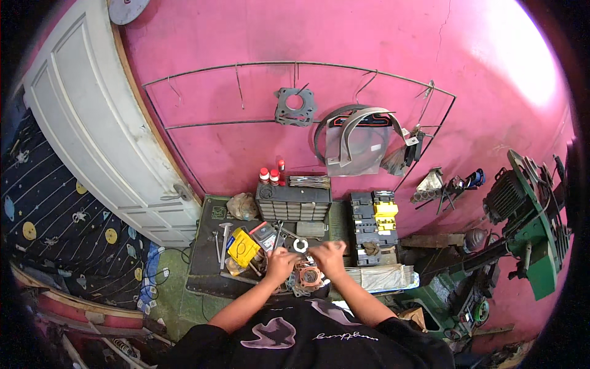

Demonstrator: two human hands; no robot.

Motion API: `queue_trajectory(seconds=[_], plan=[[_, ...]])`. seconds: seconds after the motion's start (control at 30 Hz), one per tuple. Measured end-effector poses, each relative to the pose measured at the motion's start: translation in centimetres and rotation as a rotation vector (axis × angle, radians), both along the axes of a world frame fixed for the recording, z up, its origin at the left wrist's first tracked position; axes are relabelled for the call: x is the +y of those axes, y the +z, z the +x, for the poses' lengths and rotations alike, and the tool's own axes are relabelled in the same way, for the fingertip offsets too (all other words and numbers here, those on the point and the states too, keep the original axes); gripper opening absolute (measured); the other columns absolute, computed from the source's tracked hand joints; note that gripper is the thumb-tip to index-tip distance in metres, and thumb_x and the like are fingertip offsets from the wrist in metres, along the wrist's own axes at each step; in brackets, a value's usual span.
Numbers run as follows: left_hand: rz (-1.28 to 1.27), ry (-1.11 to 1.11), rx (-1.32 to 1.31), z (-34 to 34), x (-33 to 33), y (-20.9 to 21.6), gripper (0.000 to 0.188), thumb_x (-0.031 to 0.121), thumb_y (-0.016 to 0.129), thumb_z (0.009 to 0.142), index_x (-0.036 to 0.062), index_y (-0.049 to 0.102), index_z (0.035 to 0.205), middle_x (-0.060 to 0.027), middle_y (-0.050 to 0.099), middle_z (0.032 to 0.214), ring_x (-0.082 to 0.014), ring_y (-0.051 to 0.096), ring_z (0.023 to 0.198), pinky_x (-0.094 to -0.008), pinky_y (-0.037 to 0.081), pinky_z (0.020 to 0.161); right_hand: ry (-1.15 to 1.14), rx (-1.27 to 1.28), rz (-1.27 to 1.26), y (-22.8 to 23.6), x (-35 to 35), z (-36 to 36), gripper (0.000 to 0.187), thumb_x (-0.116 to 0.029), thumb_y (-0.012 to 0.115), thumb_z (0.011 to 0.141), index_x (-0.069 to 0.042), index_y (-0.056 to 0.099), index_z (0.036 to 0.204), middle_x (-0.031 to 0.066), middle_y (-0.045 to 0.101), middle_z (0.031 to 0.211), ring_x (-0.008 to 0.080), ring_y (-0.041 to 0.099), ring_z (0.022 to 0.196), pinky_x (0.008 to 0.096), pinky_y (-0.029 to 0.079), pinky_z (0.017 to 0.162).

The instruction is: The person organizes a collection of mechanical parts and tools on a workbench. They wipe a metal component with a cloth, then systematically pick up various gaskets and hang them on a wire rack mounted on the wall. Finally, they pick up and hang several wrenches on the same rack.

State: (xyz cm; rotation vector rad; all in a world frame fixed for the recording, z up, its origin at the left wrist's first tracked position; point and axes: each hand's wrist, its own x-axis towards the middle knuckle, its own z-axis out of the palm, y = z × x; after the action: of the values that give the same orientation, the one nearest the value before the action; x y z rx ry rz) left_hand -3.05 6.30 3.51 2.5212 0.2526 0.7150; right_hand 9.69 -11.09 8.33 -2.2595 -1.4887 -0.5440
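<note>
My left hand point(281, 263) and my right hand point(330, 257) are raised over the cluttered dark worktop, a short gap apart. Both have curled, closed fingers; whatever they hold is too small and blurred to name. Just below and between them lies a copper-coloured ring-shaped part point(309, 277) among grey metal pieces. A white ring point(300, 245) rests beyond the gap between the hands. Close to my left hand are a yellow case point(243, 245), a clear-topped box point(264, 235) and a slim metal tool point(278, 232) standing out past the fingers.
A small drawer cabinet point(294, 209) carries red-capped bottles point(264, 175) at the back. Black and yellow organizer boxes point(373, 224) stand to the right, beyond a wrapped flat stack point(382, 277). Long metal tools point(224, 245) lie at left. Green machinery point(538, 246) occupies the far right.
</note>
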Motion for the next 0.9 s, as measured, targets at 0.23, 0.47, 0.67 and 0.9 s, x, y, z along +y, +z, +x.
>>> queue_trajectory(seconds=[0.23,0.47,0.67,0.9], plan=[[-0.287,0.045,-0.067,3.8,2.9,4.6,0.022,0.029,0.077,0.081,0.0090,0.078,0.089,-0.0098,0.069,0.076,-0.0259,0.063,0.079,-0.0422,0.044,0.073,-0.127,0.419,0.087,4.1,3.0,4.4,0.025,-0.032,0.075,0.085,-0.021,0.075,0.107,-0.0012,0.074,0.098,0.0206,0.060,0.087,0.0436,0.032,0.088],[-0.421,0.145,-0.033,4.1,4.0,6.1,0.032,0.030,0.079,0.081,0.0002,0.076,0.093,-0.0186,0.070,0.082,-0.0318,0.068,0.081,-0.0399,0.053,0.076,-0.150,0.530,0.089,6.5,4.7,5.3,0.021,-0.032,0.076,0.083,-0.019,0.077,0.100,0.0051,0.071,0.086,0.0225,0.062,0.087,0.0406,0.032,0.088],[-0.504,0.090,0.024,3.5,3.9,6.2,0.030,0.027,0.076,0.085,-0.0017,0.074,0.092,-0.0185,0.071,0.082,-0.0277,0.068,0.075,-0.0376,0.052,0.073,-0.138,0.569,0.210,6.5,5.0,5.8,0.023,-0.032,0.077,0.082,-0.017,0.076,0.100,0.0068,0.070,0.080,0.0244,0.063,0.075,0.0394,0.037,0.081],[-0.822,0.026,-0.036,4.1,3.5,7.6,0.027,0.023,0.067,0.094,-0.0032,0.072,0.089,-0.0070,0.072,0.077,-0.0097,0.063,0.071,-0.0282,0.049,0.068,-0.107,0.788,0.368,8.5,5.5,5.4,0.034,-0.026,0.079,0.082,-0.007,0.072,0.110,0.0124,0.073,0.083,0.0206,0.071,0.078,0.0351,0.049,0.077]])
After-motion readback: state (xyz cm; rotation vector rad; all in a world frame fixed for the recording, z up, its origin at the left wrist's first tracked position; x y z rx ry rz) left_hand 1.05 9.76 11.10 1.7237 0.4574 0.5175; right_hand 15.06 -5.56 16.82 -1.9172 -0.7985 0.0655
